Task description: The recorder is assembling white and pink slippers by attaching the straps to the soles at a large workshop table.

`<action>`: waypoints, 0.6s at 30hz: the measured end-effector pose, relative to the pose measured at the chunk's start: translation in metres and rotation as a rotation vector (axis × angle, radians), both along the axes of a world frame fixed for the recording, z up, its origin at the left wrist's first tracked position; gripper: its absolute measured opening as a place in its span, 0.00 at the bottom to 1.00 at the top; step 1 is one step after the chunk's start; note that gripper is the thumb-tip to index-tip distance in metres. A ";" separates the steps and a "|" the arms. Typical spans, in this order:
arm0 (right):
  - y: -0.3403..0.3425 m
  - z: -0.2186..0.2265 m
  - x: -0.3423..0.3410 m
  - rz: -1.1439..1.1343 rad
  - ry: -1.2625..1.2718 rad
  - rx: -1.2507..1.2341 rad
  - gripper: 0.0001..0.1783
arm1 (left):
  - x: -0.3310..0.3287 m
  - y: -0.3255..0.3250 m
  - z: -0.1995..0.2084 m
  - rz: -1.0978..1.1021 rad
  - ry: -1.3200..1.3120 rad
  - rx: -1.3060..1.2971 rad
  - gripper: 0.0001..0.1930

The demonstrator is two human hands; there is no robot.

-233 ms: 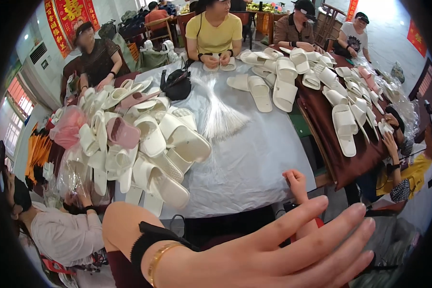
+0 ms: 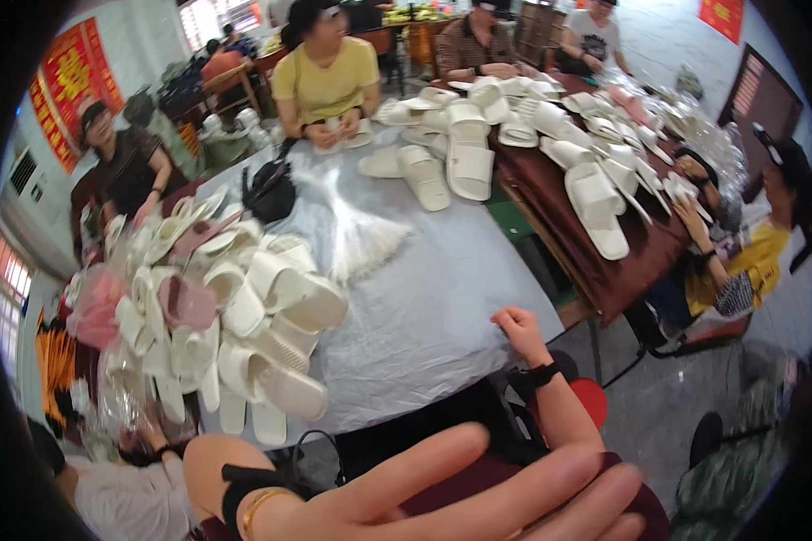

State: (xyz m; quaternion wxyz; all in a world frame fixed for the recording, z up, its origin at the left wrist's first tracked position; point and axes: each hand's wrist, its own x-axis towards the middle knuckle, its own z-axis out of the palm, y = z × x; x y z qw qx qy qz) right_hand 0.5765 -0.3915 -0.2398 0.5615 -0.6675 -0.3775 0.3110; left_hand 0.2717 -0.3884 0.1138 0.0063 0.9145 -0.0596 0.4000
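At left on the sheet, heaped white slippers, open-toed, 2 pink

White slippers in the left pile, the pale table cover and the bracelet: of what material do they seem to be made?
White slippers: probably moulded foam or rubber, matte; thick straps and soles look uniform.
Table cover: plastic sheet or perhaps cloth, softly shiny; creases catch the light.
Bracelet: likely gold-coloured metal, polished; it shows bright highlights.

the left window glows bright, fisheye edges bend, and near fingers blur.
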 end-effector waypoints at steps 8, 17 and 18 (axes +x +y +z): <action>-0.009 -0.001 0.000 -0.020 -0.018 0.029 0.12 | -0.041 0.007 -0.021 -0.276 0.081 -0.062 0.11; -0.021 -0.007 0.012 -0.079 0.075 0.057 0.16 | -0.036 0.023 -0.093 -0.230 0.331 -0.492 0.09; -0.029 0.000 0.015 -0.087 0.032 0.095 0.15 | -0.037 0.027 -0.117 -0.237 0.360 -0.516 0.09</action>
